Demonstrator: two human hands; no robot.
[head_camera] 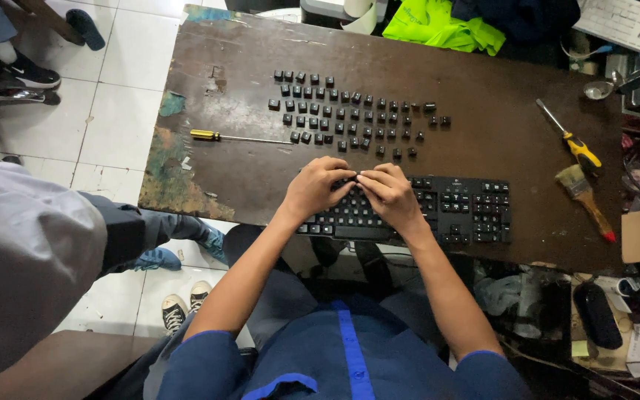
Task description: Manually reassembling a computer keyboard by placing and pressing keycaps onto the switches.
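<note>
The black plastic computer keyboard (438, 211) lies at the near edge of the worn dark brown table (246, 178), and both hands rest on its left half, the left hand (318, 187) and right hand (390, 194) touching, fingertips pressed together over the keys; what they pinch, I cannot tell. At twelve o'clock from them sit rows of loose black keycaps (350, 115). A yellow-handled screwdriver (235, 136) lies at ten o'clock, while a second yellow-and-black screwdriver (568, 138) and a wooden-handled paintbrush (587, 196) lie at three o'clock.
</note>
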